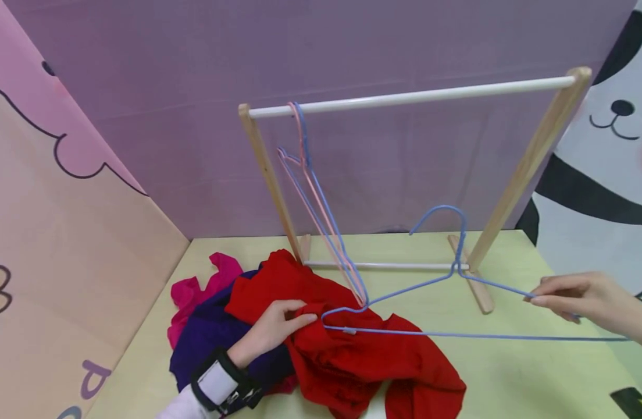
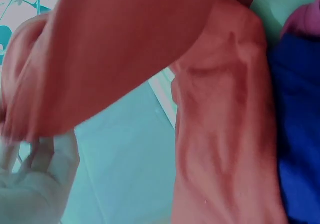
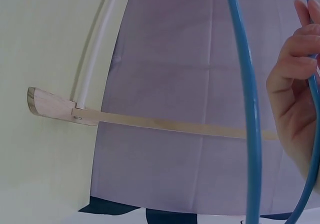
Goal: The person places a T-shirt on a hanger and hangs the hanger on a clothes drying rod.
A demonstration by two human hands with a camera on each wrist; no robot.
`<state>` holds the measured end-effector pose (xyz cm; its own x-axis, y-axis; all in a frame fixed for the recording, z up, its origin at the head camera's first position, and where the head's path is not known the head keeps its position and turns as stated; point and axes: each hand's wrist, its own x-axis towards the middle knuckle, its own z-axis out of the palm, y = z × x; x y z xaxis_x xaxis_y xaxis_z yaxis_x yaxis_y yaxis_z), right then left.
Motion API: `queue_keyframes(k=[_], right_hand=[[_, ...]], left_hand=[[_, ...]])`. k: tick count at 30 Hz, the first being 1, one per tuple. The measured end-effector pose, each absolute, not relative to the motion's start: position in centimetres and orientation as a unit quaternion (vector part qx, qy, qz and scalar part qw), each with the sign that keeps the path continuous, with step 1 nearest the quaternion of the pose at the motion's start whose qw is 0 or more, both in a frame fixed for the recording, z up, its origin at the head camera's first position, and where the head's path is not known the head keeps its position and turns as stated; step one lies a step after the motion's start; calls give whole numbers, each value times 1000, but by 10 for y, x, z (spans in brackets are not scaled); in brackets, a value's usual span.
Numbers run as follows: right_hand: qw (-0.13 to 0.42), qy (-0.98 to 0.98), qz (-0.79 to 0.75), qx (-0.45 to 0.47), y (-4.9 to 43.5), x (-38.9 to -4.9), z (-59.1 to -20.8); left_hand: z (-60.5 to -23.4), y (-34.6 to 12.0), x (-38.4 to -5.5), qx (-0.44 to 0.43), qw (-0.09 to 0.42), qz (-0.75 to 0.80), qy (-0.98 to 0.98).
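Observation:
My left hand pinches the edge of a red garment between thumb and fingers. In the left wrist view the raised red cloth drapes over the fingertips, with a long red part hanging beside it. My right hand grips a blue hanger by its right shoulder, hook upward. The hanger's left end overlaps the lifted red cloth beside my left thumb. From the right wrist, two stretches of the blue hanger cross the view, one running through the curled fingers.
A wooden rack with a white rod stands at the back of the table. One pink hanger and one blue hanger hang at its left end. A dark blue garment and a pink one lie left of the red garment.

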<state>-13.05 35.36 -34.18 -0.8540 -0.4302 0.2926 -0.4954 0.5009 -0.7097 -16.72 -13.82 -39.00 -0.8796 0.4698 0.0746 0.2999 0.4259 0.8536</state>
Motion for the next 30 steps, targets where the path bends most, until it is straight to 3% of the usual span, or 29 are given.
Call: queue_keyframes(k=[4, 11, 23, 30], right_hand=[[26, -869, 420, 261, 352, -133, -345], [10, -876, 418, 239, 356, -134, -351], [18, -835, 464, 294, 346, -133, -357], [-14, -796, 507, 330, 330, -136, -359]], left_hand=[[-387, -142, -167, 242, 120, 479, 835], [-389, -147, -166, 270, 120, 505, 811], [-381, -139, -160, 267, 148, 486, 819], [-375, -129, -156, 338, 90, 426, 834]])
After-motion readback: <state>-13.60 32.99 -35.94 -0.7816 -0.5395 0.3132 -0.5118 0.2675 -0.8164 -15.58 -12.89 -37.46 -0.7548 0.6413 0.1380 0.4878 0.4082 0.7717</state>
